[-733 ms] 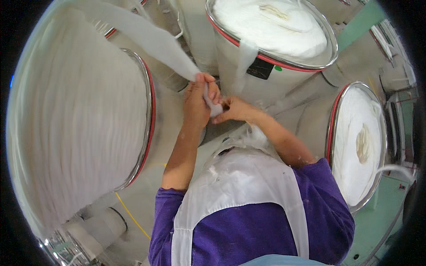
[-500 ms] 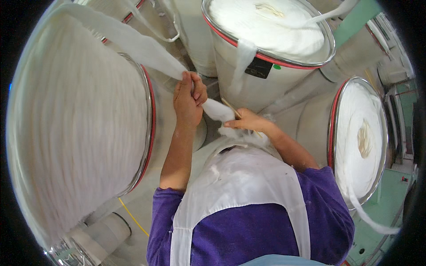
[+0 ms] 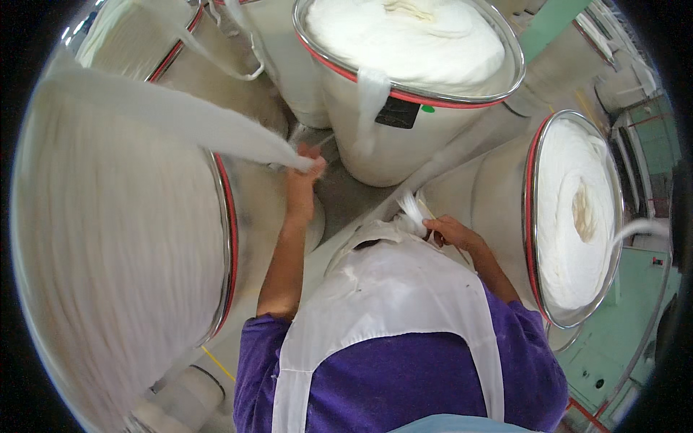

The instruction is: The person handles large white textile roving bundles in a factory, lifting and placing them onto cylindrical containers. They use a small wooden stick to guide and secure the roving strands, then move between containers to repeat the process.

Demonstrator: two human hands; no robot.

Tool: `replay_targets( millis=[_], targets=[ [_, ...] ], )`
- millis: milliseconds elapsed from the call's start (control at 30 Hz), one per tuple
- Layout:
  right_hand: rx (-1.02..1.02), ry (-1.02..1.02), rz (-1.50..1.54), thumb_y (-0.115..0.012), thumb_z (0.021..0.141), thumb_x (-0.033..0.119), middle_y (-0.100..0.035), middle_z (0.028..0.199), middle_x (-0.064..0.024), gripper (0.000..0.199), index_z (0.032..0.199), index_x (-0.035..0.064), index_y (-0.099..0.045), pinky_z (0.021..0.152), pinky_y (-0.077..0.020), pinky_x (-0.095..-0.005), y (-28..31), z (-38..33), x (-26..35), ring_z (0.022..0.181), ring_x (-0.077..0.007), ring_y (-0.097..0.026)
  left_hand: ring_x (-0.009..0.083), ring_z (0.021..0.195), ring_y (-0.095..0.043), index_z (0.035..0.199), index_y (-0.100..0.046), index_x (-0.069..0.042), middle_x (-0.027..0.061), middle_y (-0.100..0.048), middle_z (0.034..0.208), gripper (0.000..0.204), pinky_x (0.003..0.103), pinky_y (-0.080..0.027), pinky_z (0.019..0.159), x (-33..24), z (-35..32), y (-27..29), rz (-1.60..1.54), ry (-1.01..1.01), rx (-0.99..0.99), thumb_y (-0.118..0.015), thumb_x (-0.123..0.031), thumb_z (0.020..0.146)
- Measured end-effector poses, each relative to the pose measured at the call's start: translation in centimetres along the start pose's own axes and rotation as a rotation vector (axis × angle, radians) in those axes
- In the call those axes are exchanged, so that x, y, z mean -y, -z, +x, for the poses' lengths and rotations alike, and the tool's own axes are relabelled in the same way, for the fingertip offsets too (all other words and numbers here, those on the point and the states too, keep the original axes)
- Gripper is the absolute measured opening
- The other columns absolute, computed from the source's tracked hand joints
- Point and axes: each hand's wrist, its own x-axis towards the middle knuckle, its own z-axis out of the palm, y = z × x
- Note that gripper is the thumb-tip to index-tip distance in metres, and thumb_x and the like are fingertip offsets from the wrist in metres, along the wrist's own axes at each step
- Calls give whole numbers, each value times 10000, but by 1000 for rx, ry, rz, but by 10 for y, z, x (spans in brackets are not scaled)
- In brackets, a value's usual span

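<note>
A broad white fiber sliver (image 3: 209, 123) stretches from the big left can over to my left hand (image 3: 306, 167), whose fingers are closed on its end. That hand is slightly blurred. Nearer my apron, my right hand (image 3: 453, 232) pinches a short frayed tuft of sliver (image 3: 412, 209). A thin light-brown stick (image 3: 427, 208) is held along with the tuft, its lower part passing behind the fingers. The two hands are apart, with no strand between them. Coiled white sliver (image 3: 123, 238) fills the left can, close to my left forearm.
A tall can (image 3: 390, 148) with a red-banded metal rim stands ahead, a loose sliver end (image 3: 372, 94) hanging over its side. Another full can (image 3: 498, 195) leans into view at right. Green machinery (image 3: 613, 325) lies beyond it. More cans stand at far left.
The sliver that ran between my hands has parted. My left hand moved down slightly with one end; my right hand moved right and down with the tuft and stick.
</note>
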Motion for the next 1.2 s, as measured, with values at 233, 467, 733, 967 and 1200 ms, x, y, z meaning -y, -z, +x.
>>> replay_targets(
  millis=[233, 467, 733, 967, 1200],
  targets=[
    [-530, -19, -938, -716, 707, 309, -684, 899, -175, 365, 951, 44, -655, 718, -516, -382, -15, 54, -82, 793, -305, -662, 302, 1295, -393, 1351, -397, 13, 190, -460, 1358, 685, 383, -320, 1057, 70, 13, -61, 284, 131, 311, -704, -294, 821],
    [-507, 163, -617, -771, 676, 330, -644, 802, -118, 422, 955, 51, -623, 671, -496, -375, 10, 30, -50, 746, -267, -629, 240, 1151, -489, 1336, -407, -15, 127, -525, 1250, 572, 373, -356, 1008, 24, 47, -92, 271, 15, 347, -647, -266, 881],
    [-299, 501, -151, -712, 826, 264, -566, 741, 10, 264, 928, 42, -612, 614, -426, -252, -18, -10, 104, 675, -86, -506, 157, 1088, -506, 1185, -575, -58, 47, -579, 1130, 366, 316, -376, 969, 30, 8, -19, -99, 261, 563, -602, -303, 914],
    [-186, 801, 55, -653, 886, 139, -585, 758, 20, 126, 899, 21, -610, 605, -414, -204, -41, -39, 196, 690, -40, -503, 129, 1024, -539, 1104, -625, -47, 23, -634, 1047, 406, 273, -394, 928, 10, -10, -31, -68, 434, 857, -662, -363, 851],
    [-120, 798, -220, -663, 865, 139, -587, 784, 1, 203, 1030, 31, -614, 642, -442, -230, -65, -28, 234, 722, -78, -551, 132, 861, -565, 968, -670, -56, -4, -650, 881, 299, 285, -416, 834, 20, -63, 31, 60, 467, 587, -562, -332, 934]
  ],
)
